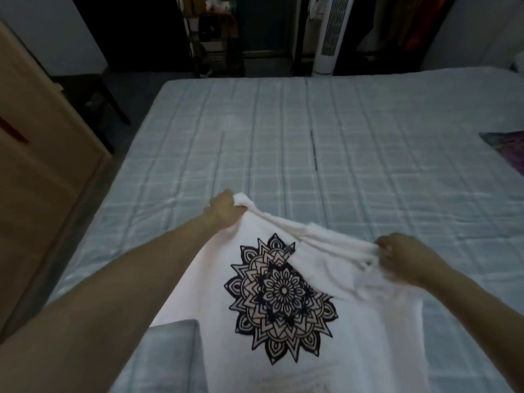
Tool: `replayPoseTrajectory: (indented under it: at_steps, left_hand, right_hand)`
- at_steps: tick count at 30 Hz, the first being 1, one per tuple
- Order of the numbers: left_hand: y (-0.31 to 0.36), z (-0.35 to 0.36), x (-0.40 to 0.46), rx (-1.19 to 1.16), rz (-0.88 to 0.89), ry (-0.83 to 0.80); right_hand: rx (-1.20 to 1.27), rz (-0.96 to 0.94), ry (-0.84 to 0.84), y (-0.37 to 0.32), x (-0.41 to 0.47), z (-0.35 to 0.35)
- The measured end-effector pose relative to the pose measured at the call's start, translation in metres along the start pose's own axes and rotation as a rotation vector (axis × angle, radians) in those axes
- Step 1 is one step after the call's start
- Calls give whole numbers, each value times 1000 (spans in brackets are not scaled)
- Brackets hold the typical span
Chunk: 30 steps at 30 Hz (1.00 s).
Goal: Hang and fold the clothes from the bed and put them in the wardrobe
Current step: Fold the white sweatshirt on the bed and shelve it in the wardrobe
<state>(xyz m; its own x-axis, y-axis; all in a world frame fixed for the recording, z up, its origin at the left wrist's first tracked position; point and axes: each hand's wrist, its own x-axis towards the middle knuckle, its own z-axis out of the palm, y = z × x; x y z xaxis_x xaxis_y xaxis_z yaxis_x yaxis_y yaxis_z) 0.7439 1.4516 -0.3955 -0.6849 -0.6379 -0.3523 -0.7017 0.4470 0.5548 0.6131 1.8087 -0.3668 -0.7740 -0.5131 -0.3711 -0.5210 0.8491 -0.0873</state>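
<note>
A white T-shirt (354, 336) with a large black mandala print hangs in front of me over the near part of the bed (312, 137). My left hand (225, 208) grips its upper left edge in a bunched fold. My right hand (405, 258) pinches the upper right edge, and the cloth is pulled into taut wrinkles between the two hands. The shirt's lower part drops out of the frame at the bottom.
The bed has a pale blue checked cover. A purple patterned garment (507, 147) lies at its right edge. A wooden wardrobe (37, 165) stands on the left. Beyond the bed are a white tower fan (333, 32), a dark shelf (218, 38) and hanging clothes (411, 24).
</note>
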Motion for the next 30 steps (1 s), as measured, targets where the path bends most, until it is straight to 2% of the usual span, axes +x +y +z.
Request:
replayPoseTrajectory:
  at_steps: [2,3,4,5,8,9,12,14,16,18,20,21,23,25,28,30]
  left_hand:
    - [13,23,32,19,4,187]
    - [13,39,39,51,61,261]
    - [9,58,37,95,141,297]
    - [0,81,31,134,238,309]
    - [-37,159,-16,243,508,247]
    - [-51,185,-30,293,540,204]
    - [-83,242,-46,395,482,60]
    - [-95,258,-41,493,461,50]
    - [-99,263,-38,529,467,87]
    - [-98,264,-38,545,472,103]
    - [-99,265,-37,561,476,116]
    - [-100,266,-36,567,477,117]
    - [-102,267,-35,581,487,128]
    - [-103,267,-34,593,496,132]
    - [-102,268,-33,591,494,119]
    - [-101,269,-32,584,490,130]
  right_hand:
    - [41,56,338,-3,41,16]
    - [77,47,446,-7,55,28]
    - [88,7,448,-14,64,43]
    - [66,-40,365,-23,69,65]
    - [121,-80,-69,-34,77,136]
    - [153,-63,-118,-36,78,155]
    - [101,0,63,-46,92,176]
    - [18,-42,235,-57,108,170]
    - [47,-79,371,-63,127,158]
    - [113,77,358,-59,151,150]
    - [144,186,215,-50,171,148]
    - [164,176,156,-44,179,147]
    - [294,97,87,-27,190,140]
    - [539,162,73,-3,200,121]
    - [1035,479,333,61,214,78]
    - [1220,548,448,117,217,55]
